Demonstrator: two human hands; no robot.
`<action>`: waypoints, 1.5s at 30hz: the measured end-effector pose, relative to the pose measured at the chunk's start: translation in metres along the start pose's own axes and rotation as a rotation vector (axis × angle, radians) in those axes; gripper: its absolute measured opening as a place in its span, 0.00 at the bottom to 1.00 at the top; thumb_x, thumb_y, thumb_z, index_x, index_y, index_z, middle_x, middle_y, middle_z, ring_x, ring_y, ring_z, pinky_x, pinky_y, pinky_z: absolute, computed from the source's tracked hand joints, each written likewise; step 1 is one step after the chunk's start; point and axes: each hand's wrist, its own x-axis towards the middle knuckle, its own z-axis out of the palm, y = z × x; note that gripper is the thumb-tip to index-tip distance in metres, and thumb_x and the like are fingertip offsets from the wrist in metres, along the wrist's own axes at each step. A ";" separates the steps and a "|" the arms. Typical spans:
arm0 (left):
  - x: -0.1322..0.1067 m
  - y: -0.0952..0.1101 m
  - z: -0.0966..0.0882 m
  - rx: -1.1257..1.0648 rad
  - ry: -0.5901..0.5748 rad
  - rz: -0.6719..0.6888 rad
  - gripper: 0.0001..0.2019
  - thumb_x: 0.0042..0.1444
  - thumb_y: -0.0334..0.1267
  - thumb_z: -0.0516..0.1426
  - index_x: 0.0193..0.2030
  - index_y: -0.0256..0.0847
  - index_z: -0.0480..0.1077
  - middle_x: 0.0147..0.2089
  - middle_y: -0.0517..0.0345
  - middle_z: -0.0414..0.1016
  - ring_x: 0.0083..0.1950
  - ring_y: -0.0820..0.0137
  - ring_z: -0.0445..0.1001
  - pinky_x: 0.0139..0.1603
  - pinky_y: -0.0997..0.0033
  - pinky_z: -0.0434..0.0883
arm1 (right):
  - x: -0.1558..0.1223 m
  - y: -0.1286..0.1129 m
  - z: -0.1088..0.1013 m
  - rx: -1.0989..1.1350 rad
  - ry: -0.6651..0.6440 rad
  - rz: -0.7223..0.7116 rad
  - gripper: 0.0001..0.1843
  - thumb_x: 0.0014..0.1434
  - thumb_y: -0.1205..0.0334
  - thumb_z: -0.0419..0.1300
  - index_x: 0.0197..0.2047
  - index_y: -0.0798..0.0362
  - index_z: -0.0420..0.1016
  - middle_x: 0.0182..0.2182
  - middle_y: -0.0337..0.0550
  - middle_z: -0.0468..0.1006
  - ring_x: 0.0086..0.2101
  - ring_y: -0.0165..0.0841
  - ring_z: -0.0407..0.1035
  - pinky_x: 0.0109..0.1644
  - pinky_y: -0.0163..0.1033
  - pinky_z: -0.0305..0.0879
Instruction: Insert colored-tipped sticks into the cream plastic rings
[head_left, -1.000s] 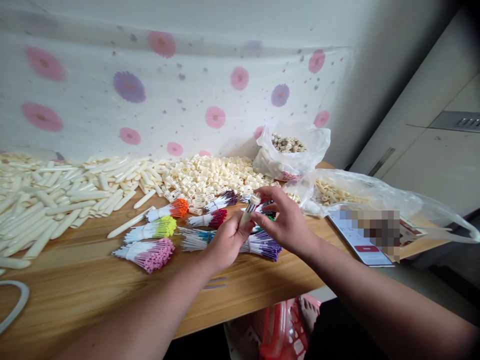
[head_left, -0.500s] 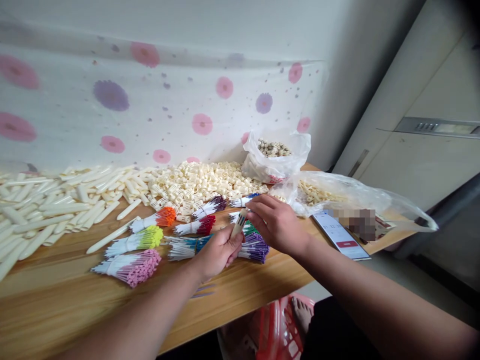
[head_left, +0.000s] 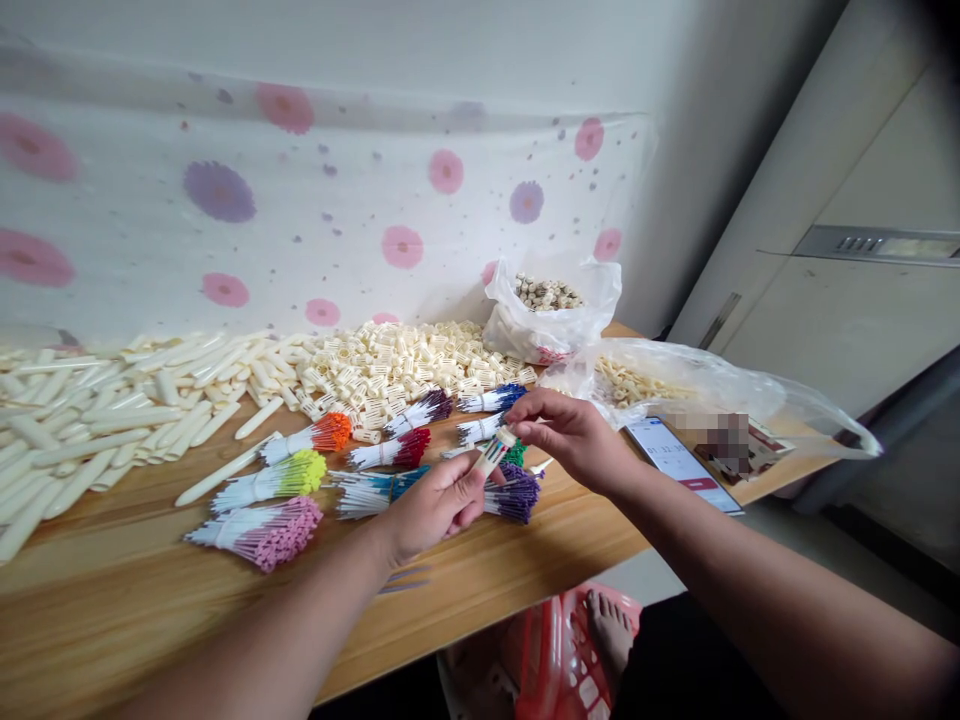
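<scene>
While the left hand point(head_left: 435, 505) grips a cream pen barrel point(head_left: 491, 455) between thumb and fingers, its slotted end tilted up and to the right, the right hand point(head_left: 574, 437) has its fingers bent at that upper end; whether they touch or pinch anything there, I cannot tell. Left of the left hand lie an orange-tipped bundle point(head_left: 330, 432), a yellow-tipped bundle point(head_left: 301, 474) and a pink-tipped bundle point(head_left: 277, 532); just beyond it are a light-blue bundle point(head_left: 379, 490) and, farther off, a red-tipped bundle point(head_left: 409, 448). Between the hands sits a violet-tipped bundle point(head_left: 517, 494). Past both hands spreads a heap of short slotted pieces point(head_left: 405, 362), with long cream tubes point(head_left: 112, 420) heaped well to the left hand's left. Beyond the right hand stands a plastic bag point(head_left: 517, 335); right of its wrist lies a phone point(head_left: 667, 455).
</scene>
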 end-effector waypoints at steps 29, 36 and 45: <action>0.004 -0.007 0.001 -0.039 0.109 0.171 0.21 0.58 0.57 0.49 0.38 0.37 0.60 0.17 0.71 0.54 0.17 0.80 0.50 0.19 0.77 0.48 | 0.005 -0.004 0.044 0.633 -0.001 0.242 0.16 0.48 0.71 0.63 0.38 0.50 0.63 0.29 0.34 0.70 0.29 0.26 0.66 0.32 0.34 0.66; 0.004 -0.011 0.002 -0.122 0.087 0.164 0.18 0.59 0.55 0.48 0.37 0.39 0.58 0.17 0.71 0.52 0.17 0.80 0.50 0.17 0.78 0.47 | 0.002 -0.012 0.055 0.796 0.102 0.307 0.17 0.44 0.69 0.63 0.37 0.50 0.62 0.28 0.34 0.68 0.26 0.27 0.64 0.30 0.34 0.62; 0.004 -0.013 0.004 -0.212 -0.008 0.214 0.17 0.60 0.53 0.49 0.34 0.40 0.57 0.17 0.70 0.53 0.16 0.80 0.49 0.17 0.78 0.47 | 0.001 -0.018 0.060 0.842 0.177 0.313 0.16 0.41 0.72 0.60 0.34 0.49 0.64 0.24 0.32 0.66 0.23 0.26 0.62 0.26 0.33 0.58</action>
